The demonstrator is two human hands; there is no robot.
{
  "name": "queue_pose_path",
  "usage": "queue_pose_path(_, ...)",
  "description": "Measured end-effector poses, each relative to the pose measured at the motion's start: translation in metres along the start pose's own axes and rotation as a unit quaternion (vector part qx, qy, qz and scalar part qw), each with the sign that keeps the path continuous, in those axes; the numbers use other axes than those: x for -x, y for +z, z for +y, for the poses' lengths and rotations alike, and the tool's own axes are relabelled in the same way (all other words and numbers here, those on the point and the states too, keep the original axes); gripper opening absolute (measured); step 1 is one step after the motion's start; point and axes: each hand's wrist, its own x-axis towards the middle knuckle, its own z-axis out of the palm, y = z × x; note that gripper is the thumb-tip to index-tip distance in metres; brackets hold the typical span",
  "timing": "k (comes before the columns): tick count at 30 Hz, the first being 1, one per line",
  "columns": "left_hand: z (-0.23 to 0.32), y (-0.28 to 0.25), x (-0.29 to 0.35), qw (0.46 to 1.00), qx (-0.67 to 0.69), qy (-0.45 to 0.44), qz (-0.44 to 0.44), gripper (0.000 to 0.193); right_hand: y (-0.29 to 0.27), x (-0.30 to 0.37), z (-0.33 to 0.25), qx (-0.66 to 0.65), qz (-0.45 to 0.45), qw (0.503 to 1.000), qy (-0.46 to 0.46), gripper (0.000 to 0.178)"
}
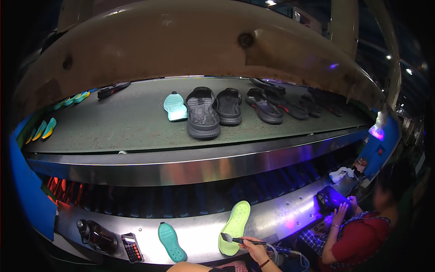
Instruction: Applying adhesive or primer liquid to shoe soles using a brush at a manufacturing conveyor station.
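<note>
Fingers on the right hand (253, 248) closed around a brush (236, 240), bristles over the near half of a yellow-green sole (237, 217); can't tell from my view if they touch it. Left fingers are out of my view, so I can't tell their state.

Sweeping left to right: small teal-and-yellow insoles (49, 128) on the far left of the green belt (113, 127). Near side, on the metal shelf (204, 235), I've got a dark bottle (98, 236), then a calculator (132, 248) just beside it, then a teal sole (171, 241) lying flat with holes at its near end. Far side, mid belt: one aqua sole (175, 107), then two dark grey soles (203, 114) side by side. Yellow-green sole is near, right of the teal one, well apart from it. Far right of it, more dark soles (265, 108) on the belt. Right end: white cloth (340, 175) on the shelf, and a co-worker (360, 242) with both hands on a dark item (332, 199) in violet light.
</note>
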Motion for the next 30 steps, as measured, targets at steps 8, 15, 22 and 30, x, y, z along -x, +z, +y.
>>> queue_pose_path(8, -0.007, -0.005, -0.001, 1.0, -0.004, 0.003, 0.021, 0.056, 0.002, -0.007, 0.007, 0.015, -0.044, 0.999, 0.013, 0.026)
queue_pose_path(15, -0.012, -0.01, 0.002, 0.999, -0.003, 0.009, 0.047, 0.057, 0.016, -0.021, 0.005, 0.039, -0.074, 0.996, 0.023, 0.026)
queue_pose_path(22, -0.023, -0.02, -0.002, 0.993, -0.027, 0.004, 0.116, 0.058, 0.001, -0.023, 0.001, 0.004, -0.044, 0.999, -0.003, 0.027)
queue_pose_path(30, -0.077, -0.074, 0.029, 0.949, -0.049, -0.064, 0.306, 0.06, -0.009, -0.022, 0.02, 0.101, 0.055, 0.993, -0.025, 0.024)
